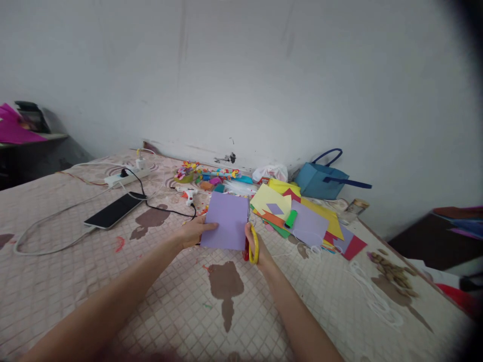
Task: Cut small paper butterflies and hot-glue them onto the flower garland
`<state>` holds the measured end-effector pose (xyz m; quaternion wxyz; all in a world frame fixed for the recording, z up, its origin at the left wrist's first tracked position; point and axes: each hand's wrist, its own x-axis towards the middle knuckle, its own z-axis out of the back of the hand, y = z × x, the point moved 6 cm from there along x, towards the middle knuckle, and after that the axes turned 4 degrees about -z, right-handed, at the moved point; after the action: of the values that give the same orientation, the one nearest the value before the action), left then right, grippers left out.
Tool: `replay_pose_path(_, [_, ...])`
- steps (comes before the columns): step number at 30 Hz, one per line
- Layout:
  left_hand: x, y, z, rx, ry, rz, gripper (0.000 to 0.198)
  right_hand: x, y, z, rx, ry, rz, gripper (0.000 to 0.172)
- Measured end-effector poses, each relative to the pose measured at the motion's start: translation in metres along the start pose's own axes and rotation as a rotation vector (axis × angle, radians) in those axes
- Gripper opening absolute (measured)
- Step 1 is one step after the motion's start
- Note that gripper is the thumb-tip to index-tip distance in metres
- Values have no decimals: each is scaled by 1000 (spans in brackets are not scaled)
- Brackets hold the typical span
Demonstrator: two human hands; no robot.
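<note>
A sheet of purple craft paper or foam [228,221] is held up in front of me over the table. My left hand [196,232] grips its left edge, thumb on the near face and fingers mostly hidden behind. My right hand [257,246] is closed round the handles of a pair of scissors [254,245], one yellow and one red. Their blades point away from me along the sheet's right edge; I cannot tell whether they are cutting into it. A glue gun [188,194] lies just beyond the sheet on the left.
Coloured sheets [309,221] and a green glue stick or marker [291,219] lie on the right, near a blue bag [320,180]. A phone [115,210] and power strip [127,176] with cables are left. White cord [373,296] and peanut-like pieces [394,274] lie far right.
</note>
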<state>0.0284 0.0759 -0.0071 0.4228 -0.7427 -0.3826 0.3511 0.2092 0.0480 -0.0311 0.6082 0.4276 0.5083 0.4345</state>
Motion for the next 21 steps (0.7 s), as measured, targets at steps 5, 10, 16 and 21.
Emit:
replay_pose_path(5, [0, 1, -1, -1, 15, 1, 50, -2, 1, -1, -108, -67, -23, 65])
replay_pose_path(10, [0, -2, 0, -17, 16, -4, 48, 1, 5, 6, -230, -149, -4, 64])
replay_pose_path(16, [7, -18, 22, -43, -67, -65, 34, 16, 15, 61, -496, -347, 84, 42])
replay_pose_path(21, [9, -28, 35, -66, -117, -108, 28, 17, 12, 88, -599, -448, 130, 28])
